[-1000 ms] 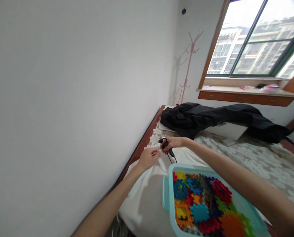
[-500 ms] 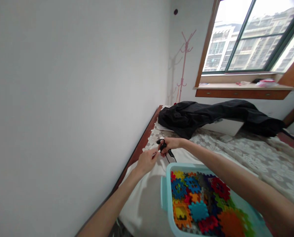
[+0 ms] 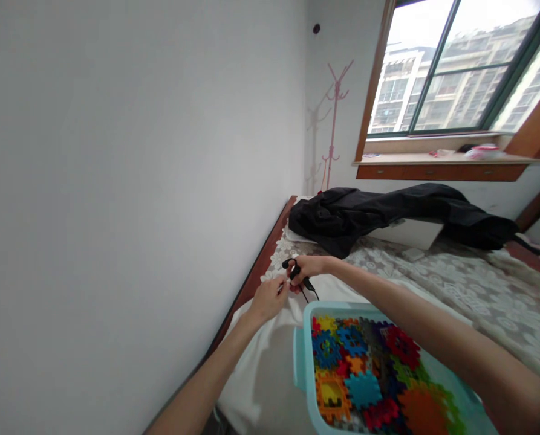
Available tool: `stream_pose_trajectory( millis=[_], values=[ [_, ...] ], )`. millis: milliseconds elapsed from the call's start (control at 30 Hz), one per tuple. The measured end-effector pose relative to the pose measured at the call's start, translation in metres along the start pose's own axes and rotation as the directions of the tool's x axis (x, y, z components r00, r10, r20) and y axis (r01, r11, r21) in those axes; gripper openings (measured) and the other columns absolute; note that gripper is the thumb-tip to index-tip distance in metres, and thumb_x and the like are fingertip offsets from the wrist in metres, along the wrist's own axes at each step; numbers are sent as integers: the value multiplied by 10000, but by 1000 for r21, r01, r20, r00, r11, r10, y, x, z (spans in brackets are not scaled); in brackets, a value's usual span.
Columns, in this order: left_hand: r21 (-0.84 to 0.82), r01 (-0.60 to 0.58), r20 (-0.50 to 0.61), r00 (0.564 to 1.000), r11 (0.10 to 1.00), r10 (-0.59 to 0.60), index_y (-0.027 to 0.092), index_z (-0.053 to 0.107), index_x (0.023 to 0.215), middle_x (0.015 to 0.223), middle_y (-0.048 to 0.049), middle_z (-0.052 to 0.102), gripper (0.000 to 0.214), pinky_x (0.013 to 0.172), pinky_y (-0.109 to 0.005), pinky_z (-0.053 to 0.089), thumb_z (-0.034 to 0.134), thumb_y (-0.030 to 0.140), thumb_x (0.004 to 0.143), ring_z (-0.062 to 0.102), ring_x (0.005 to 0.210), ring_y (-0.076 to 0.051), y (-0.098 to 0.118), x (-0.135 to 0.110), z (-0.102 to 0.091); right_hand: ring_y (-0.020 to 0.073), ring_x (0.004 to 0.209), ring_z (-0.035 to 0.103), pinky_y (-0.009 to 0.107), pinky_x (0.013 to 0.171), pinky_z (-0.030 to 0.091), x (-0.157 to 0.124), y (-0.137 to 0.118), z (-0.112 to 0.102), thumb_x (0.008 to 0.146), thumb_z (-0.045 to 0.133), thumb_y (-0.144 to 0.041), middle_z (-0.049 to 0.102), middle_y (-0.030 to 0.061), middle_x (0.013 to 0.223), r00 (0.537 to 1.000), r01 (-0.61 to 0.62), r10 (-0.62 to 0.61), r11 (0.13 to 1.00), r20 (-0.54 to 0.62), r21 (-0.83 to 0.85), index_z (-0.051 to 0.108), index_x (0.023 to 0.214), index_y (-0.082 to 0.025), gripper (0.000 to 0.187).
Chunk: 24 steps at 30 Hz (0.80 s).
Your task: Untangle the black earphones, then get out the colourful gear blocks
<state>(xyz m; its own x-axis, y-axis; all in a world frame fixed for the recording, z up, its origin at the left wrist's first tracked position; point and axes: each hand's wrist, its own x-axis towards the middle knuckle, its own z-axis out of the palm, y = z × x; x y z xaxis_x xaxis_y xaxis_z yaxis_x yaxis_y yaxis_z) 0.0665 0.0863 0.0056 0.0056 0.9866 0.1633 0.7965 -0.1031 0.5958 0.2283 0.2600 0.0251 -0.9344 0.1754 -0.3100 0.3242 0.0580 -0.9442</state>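
Note:
My right hand (image 3: pixel 306 269) is closed around a black earphone-like piece (image 3: pixel 294 273) with a curved hook and a thin dark cord hanging down. The cord drops toward the rim of a light-blue bin (image 3: pixel 299 356). Just left of it, my left hand (image 3: pixel 270 299) has its fingers pinched together, with the fingertips close to the black piece. Whatever lies between those left fingertips is too small to make out. Both hands are above a white cloth (image 3: pixel 270 362) on the bed. Colourful toothed plastic building pieces (image 3: pixel 364 388) fill the bin, below my right forearm.
A bare wall (image 3: pixel 138 181) runs along the left, beside the bed's brown wooden edge (image 3: pixel 270 244). Black clothing (image 3: pixel 342 217) lies over a white box (image 3: pixel 410 231) on the flowered bedspread (image 3: pixel 478 284). Behind stand a pink coat rack (image 3: pixel 334 121) and a window sill (image 3: pixel 401 159).
Both hands stay close together around the black piece, which has turned slightly. The whole view has shifted a little.

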Motion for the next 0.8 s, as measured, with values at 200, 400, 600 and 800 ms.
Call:
stream_pose_trajectory(
  millis=[200, 400, 600, 800],
  values=[
    [-25, 25, -30, 999, 999, -26, 198, 743, 931, 913, -82, 787, 286, 737, -295, 419, 509, 308, 1053, 696, 819, -222, -3, 0, -3, 201, 636, 769, 302, 637, 657, 14, -15, 4, 511, 1080, -443, 771, 7, 707, 996, -76, 76, 997, 37, 18, 581, 959, -190, 717],
    [-25, 150, -145, 978, 988, -152, 185, 743, 1010, 960, -79, 790, 268, 735, -266, 426, 490, 249, 1071, 694, 801, -185, -10, 4, -9, 221, 923, 810, 381, 836, 688, -6, -41, -8, 732, 968, -617, 777, 126, 1230, 995, -92, 88, 990, 45, 109, 628, 1239, -202, 738],
    [69, 246, -171, 958, 967, -231, 158, 734, 996, 978, -122, 793, 288, 706, -275, 380, 524, 331, 1093, 687, 805, -198, -21, 9, -21, 216, 984, 772, 317, 791, 659, -53, -45, -31, 838, 804, -777, 654, 187, 1475, 966, -100, 93, 995, -241, -21, 613, 1398, -224, 809],
    [136, 287, -93, 957, 948, -276, 147, 734, 1196, 1109, -152, 810, 288, 749, -284, 454, 621, 349, 1025, 734, 884, -226, -28, 14, -34, 236, 984, 757, 282, 754, 633, -120, -32, -38, 788, 849, -763, 750, 145, 1317, 880, -80, -3, 985, -474, -153, 720, 1292, -221, 751]
  ],
)
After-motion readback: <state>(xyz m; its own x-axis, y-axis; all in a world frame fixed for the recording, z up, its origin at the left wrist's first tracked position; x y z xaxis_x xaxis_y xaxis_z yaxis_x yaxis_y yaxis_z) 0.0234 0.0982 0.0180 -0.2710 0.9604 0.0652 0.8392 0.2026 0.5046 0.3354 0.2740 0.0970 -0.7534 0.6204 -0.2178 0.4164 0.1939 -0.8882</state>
